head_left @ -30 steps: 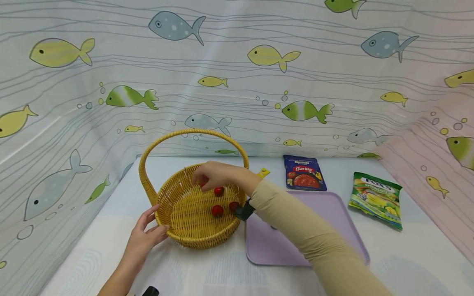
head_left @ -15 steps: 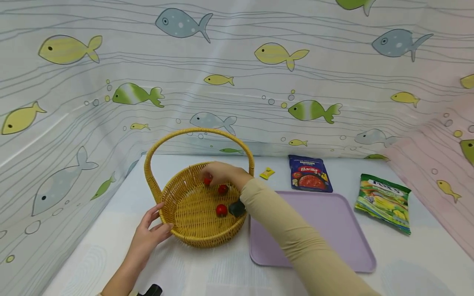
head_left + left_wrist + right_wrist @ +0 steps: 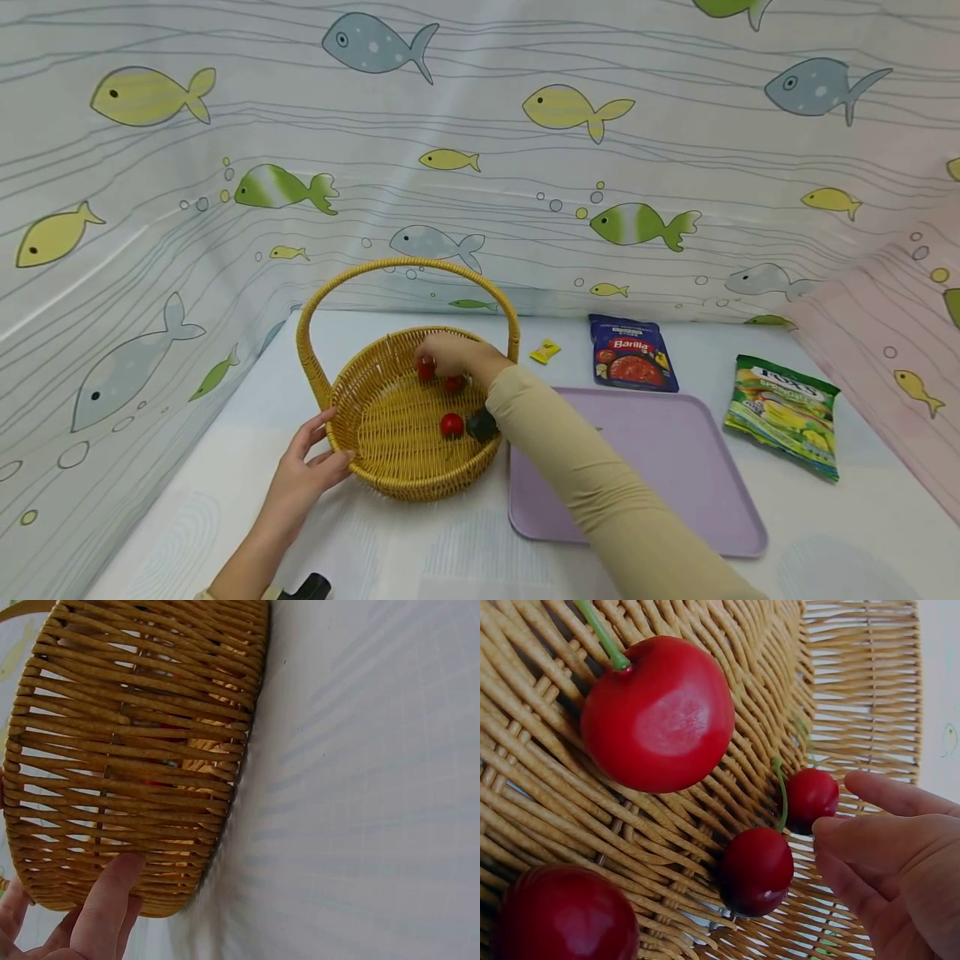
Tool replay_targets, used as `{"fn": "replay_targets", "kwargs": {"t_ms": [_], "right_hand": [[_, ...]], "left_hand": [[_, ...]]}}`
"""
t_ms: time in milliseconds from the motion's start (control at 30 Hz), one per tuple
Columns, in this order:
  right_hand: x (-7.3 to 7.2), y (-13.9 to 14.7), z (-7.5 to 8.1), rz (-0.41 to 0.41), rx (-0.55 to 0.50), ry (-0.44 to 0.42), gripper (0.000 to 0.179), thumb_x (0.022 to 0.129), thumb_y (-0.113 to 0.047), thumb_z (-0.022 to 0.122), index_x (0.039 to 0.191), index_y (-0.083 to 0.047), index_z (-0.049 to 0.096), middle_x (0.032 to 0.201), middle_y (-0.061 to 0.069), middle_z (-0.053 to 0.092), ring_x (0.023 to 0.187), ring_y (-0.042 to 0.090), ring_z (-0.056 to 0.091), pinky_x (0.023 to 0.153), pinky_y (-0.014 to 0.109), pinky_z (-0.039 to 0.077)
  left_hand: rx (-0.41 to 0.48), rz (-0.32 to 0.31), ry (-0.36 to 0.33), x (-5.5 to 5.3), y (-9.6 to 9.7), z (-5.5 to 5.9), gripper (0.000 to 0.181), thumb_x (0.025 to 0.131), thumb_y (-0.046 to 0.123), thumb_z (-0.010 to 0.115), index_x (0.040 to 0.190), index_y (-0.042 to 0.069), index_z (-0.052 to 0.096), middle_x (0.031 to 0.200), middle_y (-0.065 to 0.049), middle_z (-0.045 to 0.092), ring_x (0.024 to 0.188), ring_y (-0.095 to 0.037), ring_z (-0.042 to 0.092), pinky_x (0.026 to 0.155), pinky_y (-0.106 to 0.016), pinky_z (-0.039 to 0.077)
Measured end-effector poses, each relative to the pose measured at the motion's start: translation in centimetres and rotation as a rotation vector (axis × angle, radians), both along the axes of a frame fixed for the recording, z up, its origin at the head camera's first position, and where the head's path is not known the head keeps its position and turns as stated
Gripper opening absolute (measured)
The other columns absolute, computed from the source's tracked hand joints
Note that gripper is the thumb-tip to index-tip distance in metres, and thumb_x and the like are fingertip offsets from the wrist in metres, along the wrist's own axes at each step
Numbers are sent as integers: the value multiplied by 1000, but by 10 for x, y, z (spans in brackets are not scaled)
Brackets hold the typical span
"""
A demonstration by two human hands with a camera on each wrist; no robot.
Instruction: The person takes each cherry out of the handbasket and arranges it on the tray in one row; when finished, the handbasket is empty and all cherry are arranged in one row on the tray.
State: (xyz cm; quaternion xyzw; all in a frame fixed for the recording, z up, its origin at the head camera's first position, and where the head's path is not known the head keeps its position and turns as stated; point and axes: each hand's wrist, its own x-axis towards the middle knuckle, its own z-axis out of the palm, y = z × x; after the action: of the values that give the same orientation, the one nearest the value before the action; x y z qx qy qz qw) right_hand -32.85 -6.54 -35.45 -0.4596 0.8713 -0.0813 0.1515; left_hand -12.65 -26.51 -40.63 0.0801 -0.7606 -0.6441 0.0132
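Observation:
A yellow wicker basket with a tall handle stands at left centre. My left hand holds its near left rim; in the left wrist view a finger presses the woven wall. Over the basket's far inside, my right hand hangs beside a red cherry. Its thumb and fingers are apart around the cherry's near side, and the cherry rests on the weave. Several more cherries lie there: a stemmed one, a darker one and one at the corner. My right sleeve partly hides the basket's right side.
Right of the basket lies a lilac tray, partly under my right forearm. Behind it are a blue Barilla pouch and a small yellow wrapped sweet. A green Fox's bag lies at far right.
My right hand has lowered slightly and moved a little right with the cherry, which now sits on the basket weave with the fingers loosened. The left hand stays on the rim. The view has shifted slightly.

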Motion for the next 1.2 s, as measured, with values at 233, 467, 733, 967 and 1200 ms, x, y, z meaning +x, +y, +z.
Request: {"fn": "replay_targets", "kwargs": {"t_ms": [233,467,733,967,1200], "right_hand": [[9,2,3,-78,29,-98,46,86,13,52,123,-14,61,125,1,55,118,17,47,87,23,46],[14,-2,7,10,50,-171,54,79,18,55,117,-19,64,113,-2,58,102,12,51,65,19,45],[17,-12,4,51,108,-131,32,80,3,68,105,-16,67,102,-4,59,95,11,54,72,21,48],[19,-18,2,80,120,-115,29,79,-7,73,105,-16,65,94,-5,59,87,10,55,68,22,48],[21,-22,2,115,147,-115,30,79,-9,73,106,-20,65,95,-5,59,88,10,55,68,23,49]], "left_hand": [[-5,7,-21,3,5,10,71,85,12,62,145,14,25,142,-19,22,113,-29,50,80,-32,53],[-3,7,-31,5,11,19,67,88,5,57,145,10,23,142,-22,21,119,-39,44,80,-30,53],[-21,21,-34,6,12,19,69,86,6,59,145,10,24,141,-21,23,116,-35,46,78,-28,54],[-14,4,-19,6,9,18,68,87,9,60,145,10,24,141,-23,21,116,-34,48,79,-30,54],[8,-1,19,8,9,17,68,86,10,61,144,9,26,139,-26,21,112,-32,51,76,-29,55]]}}
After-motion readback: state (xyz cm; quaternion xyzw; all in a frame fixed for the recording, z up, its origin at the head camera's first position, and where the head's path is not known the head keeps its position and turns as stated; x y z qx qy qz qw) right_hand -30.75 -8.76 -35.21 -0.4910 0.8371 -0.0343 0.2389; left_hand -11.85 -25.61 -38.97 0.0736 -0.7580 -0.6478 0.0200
